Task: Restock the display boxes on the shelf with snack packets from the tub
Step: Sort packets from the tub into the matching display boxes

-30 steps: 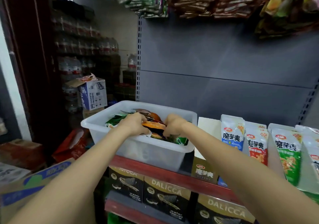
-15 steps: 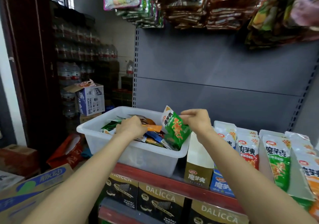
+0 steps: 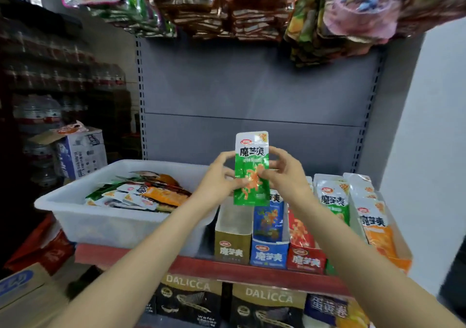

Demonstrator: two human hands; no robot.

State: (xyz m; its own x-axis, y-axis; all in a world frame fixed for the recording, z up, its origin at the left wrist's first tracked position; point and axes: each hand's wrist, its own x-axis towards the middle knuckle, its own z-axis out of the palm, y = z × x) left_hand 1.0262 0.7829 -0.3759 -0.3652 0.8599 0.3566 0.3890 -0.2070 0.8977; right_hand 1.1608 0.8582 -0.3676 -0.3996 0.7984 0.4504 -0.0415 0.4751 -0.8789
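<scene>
Above the display boxes, between our two hands, one green packet stands upright, its edges pinched by the curled fingers of our left hand and right hand. Its lower corner hides part of the blue box behind. Left of the grip sits one white tub of jumbled packets, too overlapped to count.

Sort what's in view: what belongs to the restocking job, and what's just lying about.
Job:
green snack packet, held by left hand and right hand
white plastic tub
gold, blue and red cardboard display boxes

Lying about:
black DALICCA wafer boxes
hanging snack bags
white carton
</scene>
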